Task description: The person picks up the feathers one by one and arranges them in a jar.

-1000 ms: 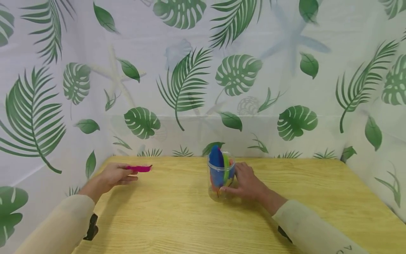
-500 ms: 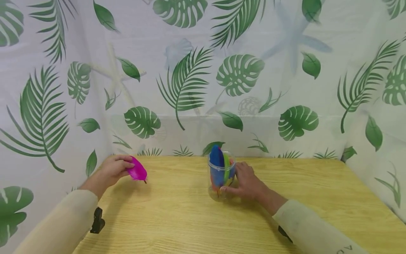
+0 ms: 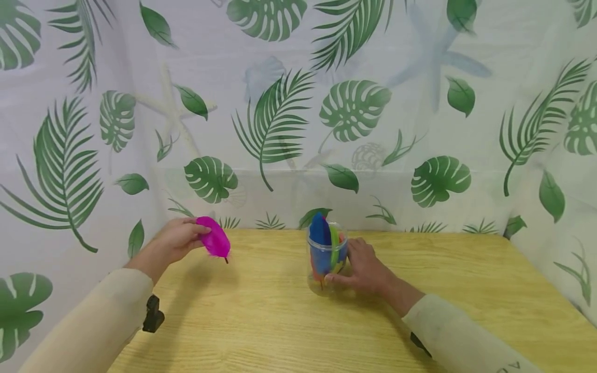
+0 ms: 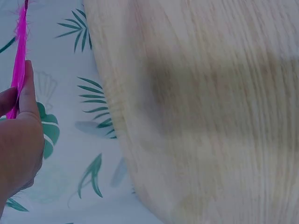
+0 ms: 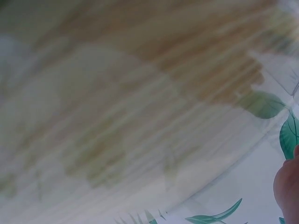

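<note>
My left hand (image 3: 179,239) pinches a magenta feather (image 3: 214,242) above the table's far left corner, quill pointing down to the right. In the left wrist view the magenta feather (image 4: 18,60) runs edge-on between thumb and fingers of my left hand (image 4: 18,140). A clear plastic jar (image 3: 326,264) stands upright near the middle of the wooden table (image 3: 289,321), holding blue, green and orange feathers (image 3: 321,238). My right hand (image 3: 361,269) grips the jar from its right side. The right wrist view is blurred and shows only a sliver of my right hand (image 5: 287,184) over the tabletop.
A leaf-printed curtain (image 3: 280,114) closes off the back and both sides of the table. The table's left edge (image 4: 112,130) lies close under my left hand. A small black clip (image 3: 152,313) shows under the left sleeve.
My left hand has lifted the magenta feather off the table and carried it up and right, turning it from flat to tilted. The right hand and jar have stayed put.
</note>
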{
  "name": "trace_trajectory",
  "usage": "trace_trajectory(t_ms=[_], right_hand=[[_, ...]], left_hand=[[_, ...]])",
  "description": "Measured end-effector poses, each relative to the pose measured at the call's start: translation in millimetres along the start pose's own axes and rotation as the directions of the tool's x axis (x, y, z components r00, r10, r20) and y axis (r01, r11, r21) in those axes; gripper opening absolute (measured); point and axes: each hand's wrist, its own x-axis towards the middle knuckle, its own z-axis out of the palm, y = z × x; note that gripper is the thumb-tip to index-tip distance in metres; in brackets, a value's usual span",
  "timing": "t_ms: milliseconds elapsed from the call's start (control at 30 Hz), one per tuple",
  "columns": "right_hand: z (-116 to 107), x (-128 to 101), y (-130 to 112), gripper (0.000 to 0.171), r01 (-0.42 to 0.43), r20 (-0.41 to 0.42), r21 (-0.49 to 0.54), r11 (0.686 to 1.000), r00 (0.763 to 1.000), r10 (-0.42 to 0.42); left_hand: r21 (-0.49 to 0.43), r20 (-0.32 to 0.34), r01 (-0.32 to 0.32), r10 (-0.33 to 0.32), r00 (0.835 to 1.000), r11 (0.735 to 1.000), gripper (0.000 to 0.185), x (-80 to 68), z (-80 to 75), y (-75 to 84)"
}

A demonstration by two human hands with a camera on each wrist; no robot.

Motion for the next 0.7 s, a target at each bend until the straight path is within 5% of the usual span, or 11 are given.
trace_trajectory(t_ms=[400, 700], right_hand=[[4, -1, 0, 0.090, 0.000, -0.013, -0.011, 1.000, 1.000, 0.000], [5, 0, 1, 0.090, 0.009, -0.023, -0.010, 1.000, 1.000, -0.009]], left_hand=[[-0.011, 0.049, -0.057, 0.057, 0.997, 0.998, 0.054, 8.2, 41.4, 25.1], [-0.097, 0.067, -0.035, 0.042, 0.997, 0.995, 0.046, 17.5, 70.5, 40.5]])
